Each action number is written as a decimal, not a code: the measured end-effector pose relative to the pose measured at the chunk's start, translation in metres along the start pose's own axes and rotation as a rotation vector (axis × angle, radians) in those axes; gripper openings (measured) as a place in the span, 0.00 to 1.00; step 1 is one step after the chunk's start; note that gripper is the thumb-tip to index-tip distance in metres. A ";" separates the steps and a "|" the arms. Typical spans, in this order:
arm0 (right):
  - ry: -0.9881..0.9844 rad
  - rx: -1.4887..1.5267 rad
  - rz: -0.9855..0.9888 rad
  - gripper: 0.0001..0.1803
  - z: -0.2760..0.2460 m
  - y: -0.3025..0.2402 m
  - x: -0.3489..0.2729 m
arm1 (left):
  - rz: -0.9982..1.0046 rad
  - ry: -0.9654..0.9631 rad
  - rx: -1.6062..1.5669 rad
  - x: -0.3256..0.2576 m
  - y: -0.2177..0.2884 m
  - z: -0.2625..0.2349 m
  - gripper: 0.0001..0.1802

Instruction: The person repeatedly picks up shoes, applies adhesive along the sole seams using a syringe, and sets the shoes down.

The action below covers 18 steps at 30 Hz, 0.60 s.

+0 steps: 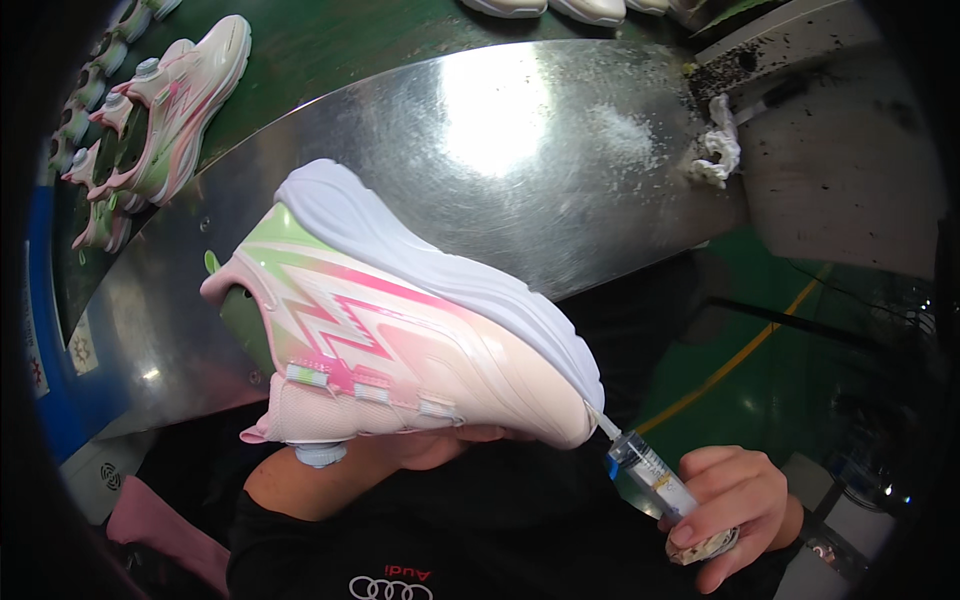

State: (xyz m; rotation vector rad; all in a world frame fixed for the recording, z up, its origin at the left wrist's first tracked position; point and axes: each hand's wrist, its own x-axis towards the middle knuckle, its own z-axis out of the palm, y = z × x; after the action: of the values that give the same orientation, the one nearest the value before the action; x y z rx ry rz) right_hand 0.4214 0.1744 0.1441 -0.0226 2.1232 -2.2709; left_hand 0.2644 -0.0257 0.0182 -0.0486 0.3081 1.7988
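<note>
Head view showed the right hand [735, 500] closed round a syringe [652, 477], its tip [606, 426] at the toe [572, 428] of a shoe [400, 320] left of that grip, held by the mostly hidden left hand [440, 448]. Either wrist slipping could have skidded the tip off the toe; beyond both hands lay the bench [390, 120].
</note>
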 end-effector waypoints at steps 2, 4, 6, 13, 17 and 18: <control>0.030 -0.040 -0.019 0.22 -0.001 0.001 -0.006 | -0.004 0.320 -0.018 0.012 0.000 0.022 0.29; 0.086 -0.082 -0.040 0.22 0.001 -0.008 -0.014 | -0.058 0.149 -0.017 0.018 -0.002 0.010 0.30; 0.085 -0.135 -0.091 0.23 0.001 -0.008 -0.012 | -0.063 0.013 -0.006 0.019 -0.002 -0.005 0.30; 0.024 -0.431 -0.183 0.22 0.001 0.001 -0.007 | 0.031 -0.018 -0.090 0.029 -0.007 0.006 0.38; 0.012 -0.668 -0.219 0.21 0.009 -0.002 0.003 | 0.050 -0.048 -0.114 0.034 -0.005 0.009 0.39; 0.010 -0.751 -0.229 0.20 0.011 -0.003 0.005 | 0.014 -0.030 -0.151 0.035 -0.004 0.011 0.38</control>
State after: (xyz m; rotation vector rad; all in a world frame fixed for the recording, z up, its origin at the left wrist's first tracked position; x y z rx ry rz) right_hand 0.4171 0.1635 0.1475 -0.2811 2.9569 -1.4063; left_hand 0.2606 0.0106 0.0208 -0.1258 0.1509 1.8327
